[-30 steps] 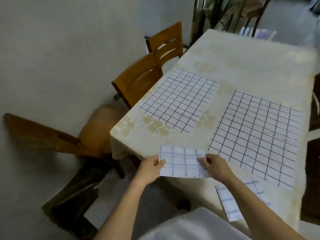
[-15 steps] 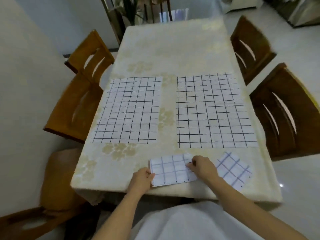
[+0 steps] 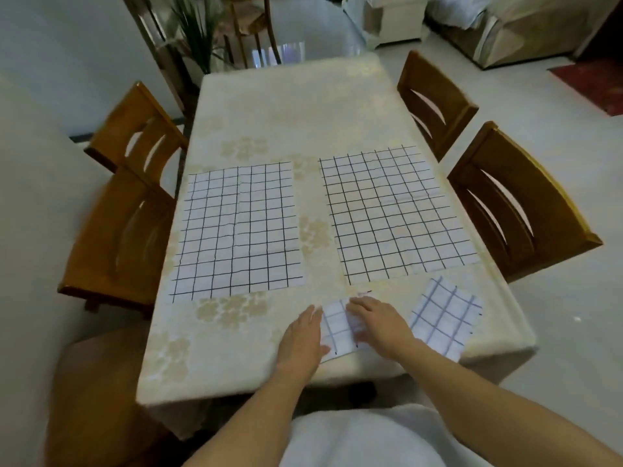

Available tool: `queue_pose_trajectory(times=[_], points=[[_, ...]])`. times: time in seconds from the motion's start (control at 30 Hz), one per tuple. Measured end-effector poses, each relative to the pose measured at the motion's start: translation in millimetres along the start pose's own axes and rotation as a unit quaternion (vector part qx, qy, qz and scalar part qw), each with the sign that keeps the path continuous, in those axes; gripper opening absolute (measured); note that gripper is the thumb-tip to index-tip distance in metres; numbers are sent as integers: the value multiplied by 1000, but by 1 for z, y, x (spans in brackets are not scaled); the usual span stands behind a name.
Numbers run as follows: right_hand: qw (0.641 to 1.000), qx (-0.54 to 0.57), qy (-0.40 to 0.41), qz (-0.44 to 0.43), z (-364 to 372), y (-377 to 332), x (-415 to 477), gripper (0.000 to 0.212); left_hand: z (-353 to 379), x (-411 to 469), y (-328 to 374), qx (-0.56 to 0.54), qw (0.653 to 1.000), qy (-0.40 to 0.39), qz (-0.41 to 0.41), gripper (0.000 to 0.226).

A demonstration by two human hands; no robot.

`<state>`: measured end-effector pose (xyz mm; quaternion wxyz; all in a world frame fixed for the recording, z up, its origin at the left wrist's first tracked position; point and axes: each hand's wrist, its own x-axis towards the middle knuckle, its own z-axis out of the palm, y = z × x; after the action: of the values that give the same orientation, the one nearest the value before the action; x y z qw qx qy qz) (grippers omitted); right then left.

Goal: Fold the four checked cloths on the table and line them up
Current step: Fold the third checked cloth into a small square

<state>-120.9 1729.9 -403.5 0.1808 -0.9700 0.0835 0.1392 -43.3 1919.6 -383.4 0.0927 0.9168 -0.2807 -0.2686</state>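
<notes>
Two white cloths with black checks lie spread flat on the table: one on the left [image 3: 237, 227], one on the right [image 3: 394, 210]. A small folded checked cloth [image 3: 337, 332] lies near the table's front edge between my hands. My left hand [image 3: 301, 338] rests flat on its left side with straight fingers. My right hand [image 3: 377, 320] presses down on its right part and hides that part. Another folded checked cloth [image 3: 445, 318] lies turned at an angle to the right of my right hand.
The table [image 3: 286, 106] wears a cream flowered tablecloth. Two wooden chairs stand on the left [image 3: 121, 210] and two on the right [image 3: 515, 203]. A plant [image 3: 199, 32] and another chair stand beyond the far end. A brown seat [image 3: 94, 399] is at lower left.
The small cloth between my hands was wider and is now folded narrower. My hands have come closer together and now lie flat on it. My view has swung to face the table squarely.
</notes>
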Motion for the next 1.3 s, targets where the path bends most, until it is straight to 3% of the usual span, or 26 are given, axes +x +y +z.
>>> queue_pose_trajectory(times=[0.13, 0.23, 0.37, 0.5, 0.7, 0.83, 1.07, 1.3], points=[[998, -52, -29, 33, -8, -7, -2, 70, 2, -3, -12, 40, 997, -52, -28, 96], [995, 23, 26, 89, -16, -26, -7, 65, -4, -7, -14, 45, 998, -25, -35, 97], [978, 95, 136, 127, -31, -37, -32, 51, -15, -15, 12, -50, 994, 83, 42, 69], [962, 106, 191, 162, -53, -18, -64, 39, -32, -18, 40, -76, 988, 108, 85, 45], [917, 169, 283, 224, -92, 36, -123, 27, -65, -22, 87, -21, 979, 138, 148, 29], [902, 166, 309, 253, -101, 84, -157, 23, -56, -20, 154, 5, 973, 169, 159, 24], [902, 156, 307, 258, -115, 198, -247, 21, -7, -32, 298, 49, 973, 142, 176, 25], [915, 133, 290, 248, -151, 295, -311, 23, 16, -31, 395, 40, 978, 134, 155, 26]])
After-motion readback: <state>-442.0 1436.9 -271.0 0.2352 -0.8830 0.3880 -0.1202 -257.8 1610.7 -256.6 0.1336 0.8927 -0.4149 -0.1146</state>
